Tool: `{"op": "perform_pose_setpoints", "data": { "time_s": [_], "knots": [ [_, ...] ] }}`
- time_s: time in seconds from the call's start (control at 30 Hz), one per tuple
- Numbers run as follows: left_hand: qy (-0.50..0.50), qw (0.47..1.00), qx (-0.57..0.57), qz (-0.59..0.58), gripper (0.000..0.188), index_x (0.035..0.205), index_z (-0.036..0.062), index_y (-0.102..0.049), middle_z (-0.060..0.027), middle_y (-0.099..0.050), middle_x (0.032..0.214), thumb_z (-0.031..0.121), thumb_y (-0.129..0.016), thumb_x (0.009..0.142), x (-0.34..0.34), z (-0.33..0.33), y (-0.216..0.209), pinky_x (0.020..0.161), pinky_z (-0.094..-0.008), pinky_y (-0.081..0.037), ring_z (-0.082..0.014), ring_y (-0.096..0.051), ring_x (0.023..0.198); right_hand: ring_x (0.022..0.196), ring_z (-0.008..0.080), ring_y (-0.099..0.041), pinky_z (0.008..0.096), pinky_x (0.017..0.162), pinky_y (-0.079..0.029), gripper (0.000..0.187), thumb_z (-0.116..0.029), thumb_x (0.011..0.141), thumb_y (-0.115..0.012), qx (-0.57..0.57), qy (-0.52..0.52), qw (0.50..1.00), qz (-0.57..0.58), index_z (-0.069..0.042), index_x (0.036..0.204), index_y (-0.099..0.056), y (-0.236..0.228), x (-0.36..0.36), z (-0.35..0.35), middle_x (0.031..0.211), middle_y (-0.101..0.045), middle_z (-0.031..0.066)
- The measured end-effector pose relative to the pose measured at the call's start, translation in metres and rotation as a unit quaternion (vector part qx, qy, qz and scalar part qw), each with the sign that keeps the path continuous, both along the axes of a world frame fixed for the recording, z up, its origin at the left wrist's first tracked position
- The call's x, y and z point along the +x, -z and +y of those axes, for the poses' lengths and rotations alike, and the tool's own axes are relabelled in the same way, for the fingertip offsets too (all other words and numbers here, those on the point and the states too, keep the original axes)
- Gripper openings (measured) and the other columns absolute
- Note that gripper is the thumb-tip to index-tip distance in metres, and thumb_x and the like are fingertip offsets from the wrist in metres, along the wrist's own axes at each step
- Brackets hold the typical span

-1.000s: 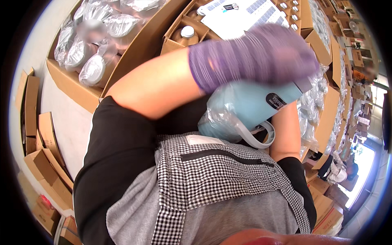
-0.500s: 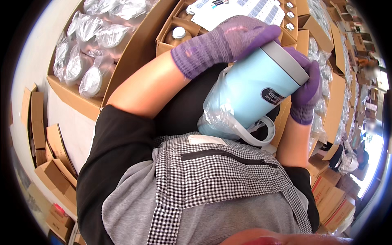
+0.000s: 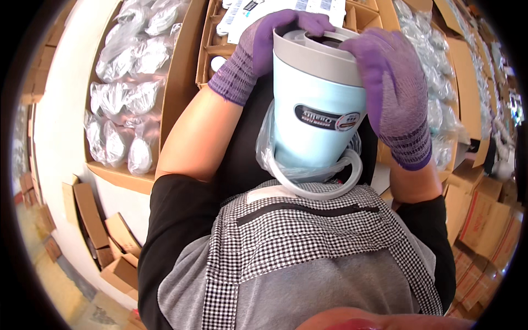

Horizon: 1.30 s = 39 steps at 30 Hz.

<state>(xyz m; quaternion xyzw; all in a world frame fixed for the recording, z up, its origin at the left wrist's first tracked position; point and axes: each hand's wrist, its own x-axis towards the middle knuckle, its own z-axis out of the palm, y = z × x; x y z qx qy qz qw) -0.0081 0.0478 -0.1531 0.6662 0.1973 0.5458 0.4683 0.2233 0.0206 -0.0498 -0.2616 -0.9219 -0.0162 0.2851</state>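
"Head view: what takes up most room?" one asks.

"Pale, smooth floor (image 3: 69, 118) at the left, hemmed in by cardboard. A long open brown carton (image 3: 179, 82) holds bundles wrapped in clear plastic (image 3: 140, 99); another open brown carton (image 3: 466, 88) stands at the right. Beyond the hands sits a divided brown carton (image 3: 206, 55), partly under a white printed sheet (image 3: 234, 19)."

"And the working surface?"

"The person's black-clothed lap (image 3: 242, 143), it seems. On it a light-blue tapering tumbler (image 3: 313, 146) stands slightly tilted, just beyond a black-and-white checked apron (image 3: 286, 242)."

"How far along is the handling?"

"Partway, one would judge. A broad grey collar (image 3: 319, 63) is seated around the mouth, and the upper wall is bare. What remains is loose: a crinkled clear bag (image 3: 267, 140) around the lower wall, a pale-grey curved handle (image 3: 319, 193) before the base. Whether the bag is coming or going cannot be told."

"The fingers?"

"Both sets grasp the tumbler: the purple-gloved left hand (image 3: 261, 49) curls around the collar's far left edge, the purple-gloved right hand (image 3: 393, 91) hooks over its right."

"Smallest?"

"A round white cap (image 3: 218, 63) near the left wrist."
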Motion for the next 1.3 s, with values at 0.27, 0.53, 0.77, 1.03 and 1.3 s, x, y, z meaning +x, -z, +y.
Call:
{"op": "perform_pose_setpoints", "data": {
  "time_s": [0.27,0.53,0.77,1.03,1.3],
  "knots": [
    [-0.151,0.962,0.044,0.223,0.048,0.125,-0.0026,-0.067,-0.0156,-0.071,0.115,0.037,-0.056,0.100,0.037,-0.058,-0.105,0.093,-0.0324,-0.051,-0.0210,-0.067,0.106,0.092,0.0259,-0.067,0.0352,0.085,-0.052,0.030,-0.025,0.103,-0.049,-0.521,-0.043,0.775,0.355,-0.001,0.104,-0.068,0.027,0.015,0.043,0.099,-0.069,0.0140],
    [-0.233,0.955,-0.008,0.186,0.039,0.096,-0.0016,-0.062,-0.0152,-0.072,0.105,0.026,-0.037,0.107,-0.004,-0.018,-0.016,0.098,-0.0362,-0.052,-0.0298,-0.067,0.111,0.097,0.0251,-0.068,0.0346,0.086,-0.054,0.030,-0.026,0.104,-0.049,-0.123,-0.038,0.988,0.083,-0.004,0.114,-0.067,-0.002,-0.002,0.017,0.104,-0.069,0.0119],
    [-0.275,0.888,0.213,0.302,0.032,0.106,0.0009,-0.074,-0.0095,-0.071,0.102,0.025,-0.053,0.100,0.039,-0.059,-0.092,0.077,-0.0291,-0.051,-0.0155,-0.063,0.086,0.106,0.0208,-0.066,0.0327,0.096,-0.051,0.025,-0.019,0.104,-0.047,-0.345,-0.091,0.875,0.328,-0.003,0.115,-0.063,0.079,0.003,0.049,0.111,-0.068,0.0125],
    [-0.154,0.981,-0.046,0.105,0.035,0.101,-0.0007,-0.071,-0.0128,-0.072,0.105,0.030,-0.054,0.103,-0.004,-0.024,-0.034,0.093,-0.0310,-0.053,-0.0206,-0.068,0.097,0.100,0.0245,-0.066,0.0338,0.093,-0.050,0.043,-0.027,0.110,-0.035,-0.187,0.014,0.963,0.195,0.002,0.103,-0.066,0.029,0.018,0.005,0.102,-0.068,0.0122],
    [-0.191,0.956,-0.097,0.200,0.045,0.115,-0.0065,-0.068,-0.0150,-0.071,0.115,0.032,-0.048,0.105,0.025,-0.058,-0.095,0.098,-0.0318,-0.048,-0.0203,-0.065,0.105,0.110,0.0269,-0.066,0.0362,0.102,-0.049,0.036,-0.023,0.105,-0.043,-0.651,-0.339,0.478,0.483,0.002,0.106,-0.068,0.085,-0.015,0.072,0.110,-0.070,0.0145]
  ]
}}
